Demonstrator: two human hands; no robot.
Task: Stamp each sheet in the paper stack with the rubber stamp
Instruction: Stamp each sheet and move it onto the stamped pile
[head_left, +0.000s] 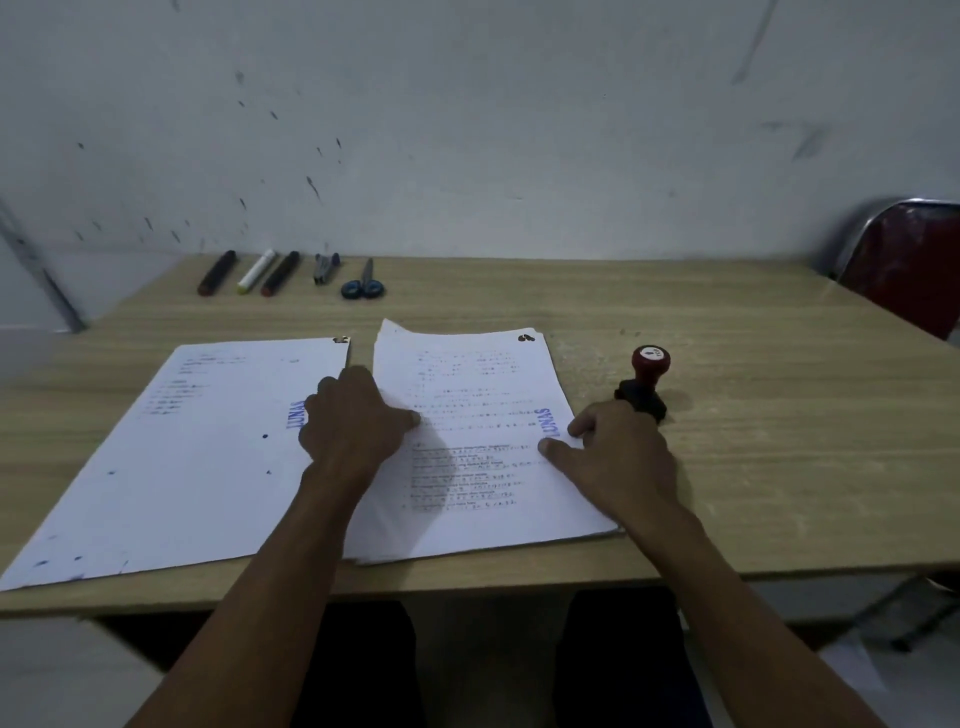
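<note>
Scuffed grey wall behind, wooden worktop (675, 312) in front. Two paper piles lie side by side: stamped sheets (171, 457) on the left, the stack (467, 415) at centre, its top sheet already marked LUNAS (544, 422). Left hand (353, 415) lies loose across the gap, fingers on the stack, likely steadying it. Right hand (618, 447) presses the stack's right edge, gripping nothing, probably to peel that sheet away. Parked upright just beyond it, the stamp (647, 382).

Printed text on both paper stacks (467, 441) blurs beyond reading; a red chair (909, 260) at two o'clock is cut by the frame's edge.
</note>
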